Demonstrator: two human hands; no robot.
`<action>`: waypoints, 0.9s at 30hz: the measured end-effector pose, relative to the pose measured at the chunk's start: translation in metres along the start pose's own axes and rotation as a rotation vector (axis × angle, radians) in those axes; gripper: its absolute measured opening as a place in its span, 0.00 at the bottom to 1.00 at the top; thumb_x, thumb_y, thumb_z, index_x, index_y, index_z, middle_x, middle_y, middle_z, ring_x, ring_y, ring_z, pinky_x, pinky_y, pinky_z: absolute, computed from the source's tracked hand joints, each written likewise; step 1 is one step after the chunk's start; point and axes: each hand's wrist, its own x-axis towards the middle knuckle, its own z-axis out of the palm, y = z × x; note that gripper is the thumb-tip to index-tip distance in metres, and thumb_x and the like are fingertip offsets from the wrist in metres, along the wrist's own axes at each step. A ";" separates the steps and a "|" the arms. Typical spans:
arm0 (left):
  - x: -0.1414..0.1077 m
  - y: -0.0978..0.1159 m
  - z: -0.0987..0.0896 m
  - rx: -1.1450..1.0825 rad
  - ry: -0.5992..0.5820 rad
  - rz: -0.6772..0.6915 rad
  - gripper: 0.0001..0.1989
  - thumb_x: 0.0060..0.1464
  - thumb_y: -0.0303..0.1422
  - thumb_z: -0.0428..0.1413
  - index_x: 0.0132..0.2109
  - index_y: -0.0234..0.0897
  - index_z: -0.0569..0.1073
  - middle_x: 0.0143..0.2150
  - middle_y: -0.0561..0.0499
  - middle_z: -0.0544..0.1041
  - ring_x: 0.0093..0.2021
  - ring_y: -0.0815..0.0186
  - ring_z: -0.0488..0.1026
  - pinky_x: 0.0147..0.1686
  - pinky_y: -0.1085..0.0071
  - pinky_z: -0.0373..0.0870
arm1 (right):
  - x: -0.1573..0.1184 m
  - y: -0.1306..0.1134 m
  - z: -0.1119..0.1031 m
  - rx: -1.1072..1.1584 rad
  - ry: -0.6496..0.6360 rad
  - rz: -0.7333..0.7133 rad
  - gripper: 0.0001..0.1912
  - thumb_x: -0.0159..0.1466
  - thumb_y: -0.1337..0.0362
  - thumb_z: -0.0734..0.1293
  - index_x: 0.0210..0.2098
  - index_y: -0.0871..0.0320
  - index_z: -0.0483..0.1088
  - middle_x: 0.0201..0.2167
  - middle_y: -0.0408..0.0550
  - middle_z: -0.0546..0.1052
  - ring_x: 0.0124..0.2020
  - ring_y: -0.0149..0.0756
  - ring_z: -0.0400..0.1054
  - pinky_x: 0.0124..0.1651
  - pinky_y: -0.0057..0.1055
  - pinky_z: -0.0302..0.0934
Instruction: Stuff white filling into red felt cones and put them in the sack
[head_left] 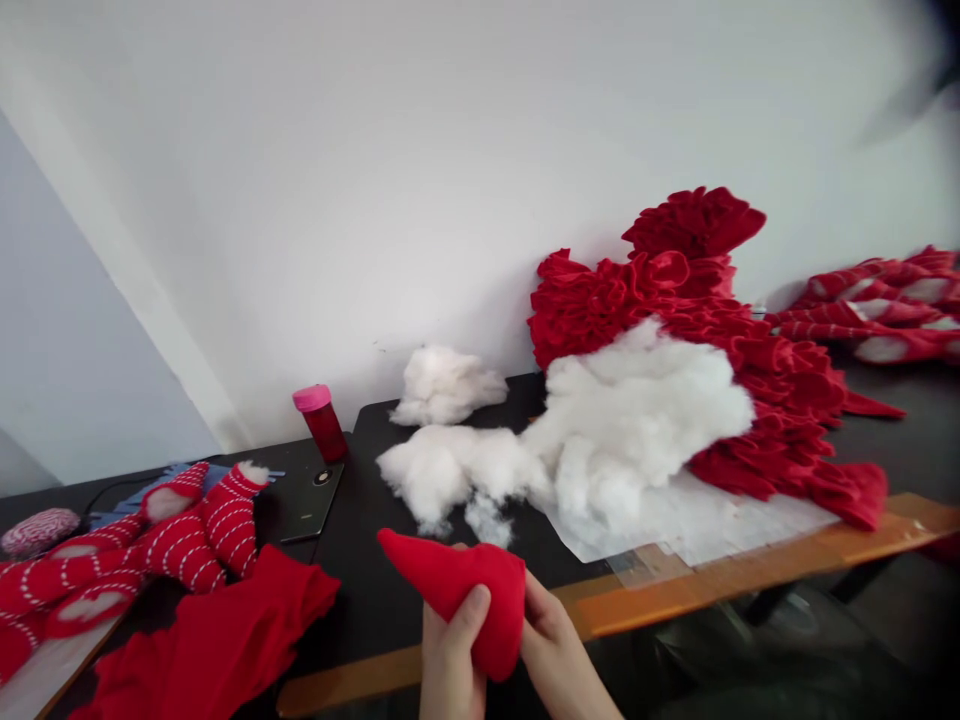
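A red cone-shaped fabric piece (480,590), rounded out and pointed at its left tip, is held between my hands at the table's front edge. My left hand (457,640) grips it from below, thumb pressed on its near side. At the wide right end my right hand (551,625) holds on, its fingertips hidden behind or inside the fabric; which one I cannot tell. Just beyond the cone lies loose white stuffing (457,468), with a larger mound of stuffing (637,410) to the right.
Flat red fabric pieces (607,305) are heaped behind the stuffing. Red fabric (217,640) and striped stuffed cones (184,540) lie at left. A phone (313,503) and a pink-lidded red container (322,422) stand near the wall. More striped pieces (877,305) are at far right.
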 end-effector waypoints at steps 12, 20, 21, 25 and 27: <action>-0.001 -0.003 0.006 -0.039 -0.053 -0.060 0.22 0.48 0.40 0.62 0.49 0.37 0.68 0.41 0.46 0.77 0.43 0.57 0.76 0.44 0.63 0.71 | -0.007 0.009 -0.003 -0.099 0.072 -0.065 0.12 0.60 0.56 0.68 0.40 0.54 0.77 0.38 0.49 0.78 0.41 0.43 0.71 0.45 0.33 0.65; 0.007 0.009 0.005 -0.019 -0.090 0.105 0.26 0.46 0.34 0.64 0.52 0.41 0.66 0.45 0.46 0.76 0.46 0.57 0.75 0.44 0.62 0.72 | -0.006 -0.006 -0.008 0.389 0.059 0.143 0.11 0.58 0.55 0.72 0.36 0.54 0.75 0.31 0.44 0.77 0.29 0.33 0.70 0.33 0.26 0.64; 0.005 0.006 0.009 -0.033 -0.059 0.063 0.24 0.47 0.35 0.63 0.50 0.39 0.67 0.41 0.46 0.77 0.42 0.58 0.76 0.41 0.64 0.73 | -0.008 -0.005 -0.006 0.422 0.078 0.109 0.11 0.58 0.55 0.72 0.37 0.53 0.74 0.31 0.43 0.77 0.30 0.33 0.70 0.33 0.26 0.64; -0.005 -0.009 0.022 -0.054 -0.002 -0.040 0.20 0.47 0.40 0.63 0.45 0.36 0.69 0.37 0.47 0.78 0.35 0.62 0.77 0.34 0.68 0.73 | -0.016 -0.001 -0.008 0.465 0.104 0.061 0.12 0.56 0.55 0.73 0.37 0.53 0.74 0.32 0.45 0.77 0.31 0.35 0.71 0.34 0.29 0.66; -0.008 -0.015 0.025 -0.038 0.002 -0.030 0.20 0.46 0.41 0.63 0.44 0.38 0.69 0.35 0.49 0.78 0.32 0.63 0.76 0.32 0.69 0.73 | -0.019 -0.001 -0.014 0.395 0.205 0.010 0.12 0.55 0.56 0.74 0.37 0.53 0.73 0.33 0.43 0.77 0.31 0.34 0.70 0.34 0.27 0.66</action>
